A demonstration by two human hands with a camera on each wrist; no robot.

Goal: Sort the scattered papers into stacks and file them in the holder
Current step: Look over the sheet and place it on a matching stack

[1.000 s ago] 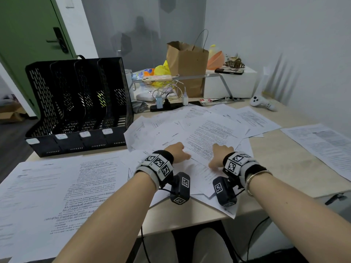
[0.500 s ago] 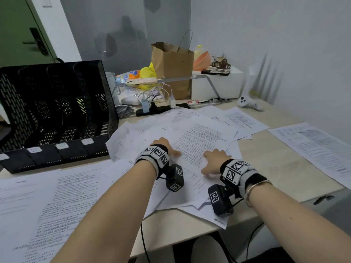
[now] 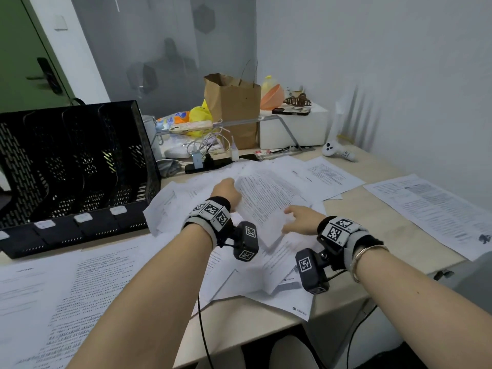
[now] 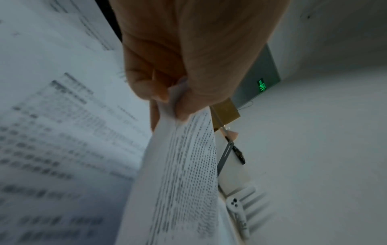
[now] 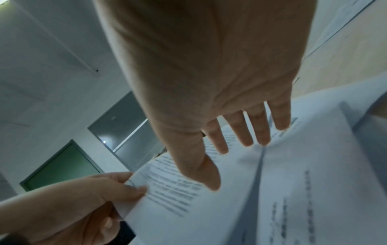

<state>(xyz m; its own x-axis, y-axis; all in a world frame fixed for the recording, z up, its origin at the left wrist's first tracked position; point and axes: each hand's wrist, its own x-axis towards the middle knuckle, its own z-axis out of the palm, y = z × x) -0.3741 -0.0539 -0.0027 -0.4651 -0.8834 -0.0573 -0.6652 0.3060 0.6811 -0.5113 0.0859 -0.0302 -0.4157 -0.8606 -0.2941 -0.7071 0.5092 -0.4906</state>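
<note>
Head view: sheet [image 3: 269,201] lengthwise away.

The papers [image 3: 269,198] are thin matt white sheets with dark print. The holder [image 3: 80,166] looks like black perforated mesh with a dull sheen. The table [image 3: 359,209] has a smooth, pale wood-look top. A creased brown paper bag [image 3: 234,107] stands behind, and a glossy white plastic controller [image 3: 336,151] lies nearby.
</note>
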